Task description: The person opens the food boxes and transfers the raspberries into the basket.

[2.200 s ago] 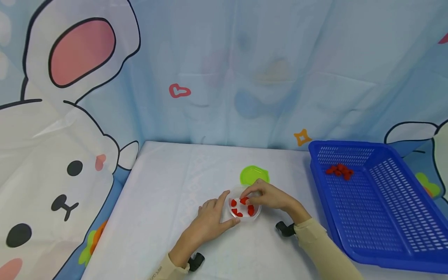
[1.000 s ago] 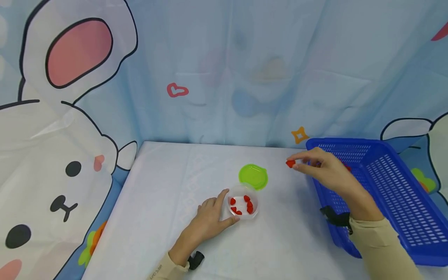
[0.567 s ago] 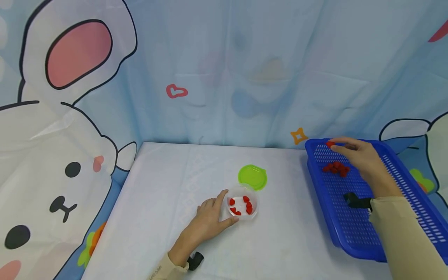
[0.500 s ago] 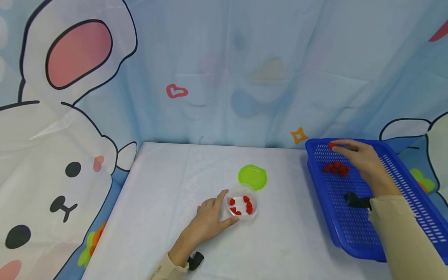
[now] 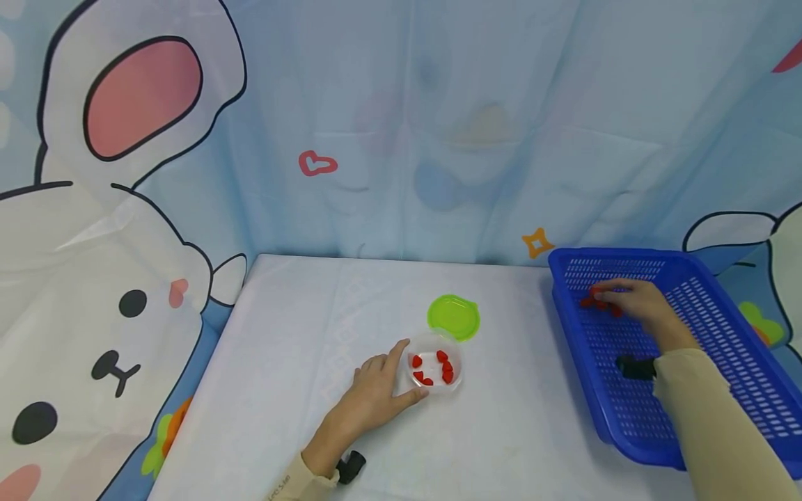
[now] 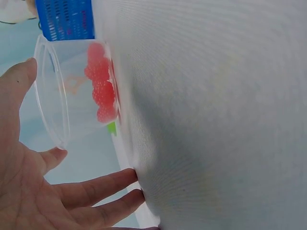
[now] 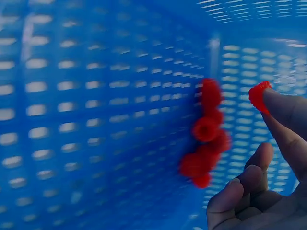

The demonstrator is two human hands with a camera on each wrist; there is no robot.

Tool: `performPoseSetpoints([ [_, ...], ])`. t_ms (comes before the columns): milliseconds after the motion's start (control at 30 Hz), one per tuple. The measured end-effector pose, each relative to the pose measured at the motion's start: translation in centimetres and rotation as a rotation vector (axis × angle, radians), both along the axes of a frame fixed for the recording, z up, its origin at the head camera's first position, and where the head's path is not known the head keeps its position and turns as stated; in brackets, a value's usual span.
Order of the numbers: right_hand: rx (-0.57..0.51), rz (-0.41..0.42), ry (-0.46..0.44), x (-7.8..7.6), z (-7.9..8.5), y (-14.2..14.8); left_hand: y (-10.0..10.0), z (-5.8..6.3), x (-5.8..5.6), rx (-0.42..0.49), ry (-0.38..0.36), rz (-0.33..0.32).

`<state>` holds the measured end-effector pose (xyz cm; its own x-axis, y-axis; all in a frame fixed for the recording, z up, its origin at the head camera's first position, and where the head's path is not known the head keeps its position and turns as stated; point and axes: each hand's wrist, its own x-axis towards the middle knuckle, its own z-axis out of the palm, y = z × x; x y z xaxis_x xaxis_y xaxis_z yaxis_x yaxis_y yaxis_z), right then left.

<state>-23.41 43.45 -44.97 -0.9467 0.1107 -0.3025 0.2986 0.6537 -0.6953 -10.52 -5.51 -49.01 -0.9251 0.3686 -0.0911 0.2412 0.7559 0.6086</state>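
the right hand [image 5: 635,300] pinches a red berry [image 7: 259,96] inside the blue basket [image 5: 610,403], near a berry cluster [image 7: 206,132]. the left hand [image 5: 371,393], fingers loosely spread, touches the berry-holding clear cup [image 6: 74,57].

One clear cup [image 6: 72,112] held apparently six red berries [image 5: 447,367]; one green lid [image 5: 454,317] lay toward the far edge of the tabletop [image 5: 294,327]. One blue basket [image 5: 626,410], toward the right edge, held at least five piled berries [image 7: 219,140]. One right hand [image 5: 638,306] pinched a single berry [image 7: 258,98]; one left hand [image 5: 371,398] and two black wrist devices [image 5: 351,467] showed.
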Motion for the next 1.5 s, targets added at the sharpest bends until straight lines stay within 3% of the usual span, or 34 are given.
performPoseSetpoints([
  [267, -0.049, -0.023, -0.067, -0.2, -1.9, 1.3, 0.0, -0.1, 0.0, 0.001, 0.009, 0.002],
  [467, -0.036, -0.016, -0.042, 0.1, -1.4, 0.9, 0.0, -0.2, 0.0, 0.003, 0.008, 0.003],
  [567, 0.004, 0.013, 0.045, 0.5, 0.3, -0.7, -0.1, -0.2, 0.1, 0.003, 0.008, 0.002],
  [700, 0.081, 0.091, 0.182, 1.6, 3.8, -4.0, -0.1, -0.2, 0.0, 0.004, 0.011, 0.001],
  [867, 0.122, 0.188, 0.274, 3.6, 8.1, -8.7, -0.1, -0.2, 0.0, -0.002, 0.019, 0.003],
  [1033, 0.105, 0.278, 0.331, 5.3, 10.0, -12.5, -0.1, -0.2, 0.0, -0.002, 0.015, 0.003],
  [1233, 0.031, 0.372, 0.422, 6.7, 9.5, -16.2, 0.0, -0.3, 0.0, -0.002, 0.021, 0.0],
  [1500, -0.042, 0.376, 0.422, 6.8, 6.3, -19.9, 0.0, -0.2, 0.0, 0.005, 0.021, 0.001],
])
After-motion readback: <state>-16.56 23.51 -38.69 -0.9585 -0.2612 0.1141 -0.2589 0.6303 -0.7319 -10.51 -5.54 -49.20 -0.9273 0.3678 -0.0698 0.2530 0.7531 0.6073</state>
